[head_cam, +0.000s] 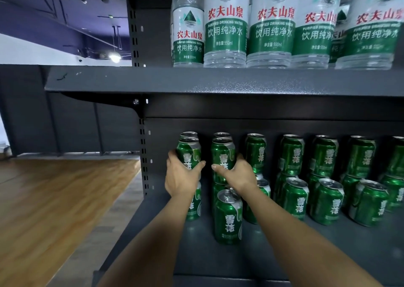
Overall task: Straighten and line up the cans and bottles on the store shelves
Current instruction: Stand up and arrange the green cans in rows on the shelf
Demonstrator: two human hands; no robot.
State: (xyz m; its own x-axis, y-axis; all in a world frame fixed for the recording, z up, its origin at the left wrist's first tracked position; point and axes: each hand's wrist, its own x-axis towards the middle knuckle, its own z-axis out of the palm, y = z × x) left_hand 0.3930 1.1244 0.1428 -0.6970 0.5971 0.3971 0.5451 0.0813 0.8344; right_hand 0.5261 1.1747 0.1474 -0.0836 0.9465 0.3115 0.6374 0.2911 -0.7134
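Note:
Green beer cans stand in stacked columns on the lower shelf (273, 254). My left hand (182, 177) grips the upper can of the leftmost column (188, 150). My right hand (239, 174) grips the upper can of the second column (222, 153). A single can (228, 216) stands in front of the second column, nearest the shelf edge. More stacked cans (294, 196) run to the right. Water bottles with green labels (226, 24) stand in a row on the upper shelf (218, 80).
A dark slotted upright (143, 155) bounds the shelves on the left. A wooden floor (54, 199) lies to the left of the shelving. The front strip of the lower shelf is bare metal.

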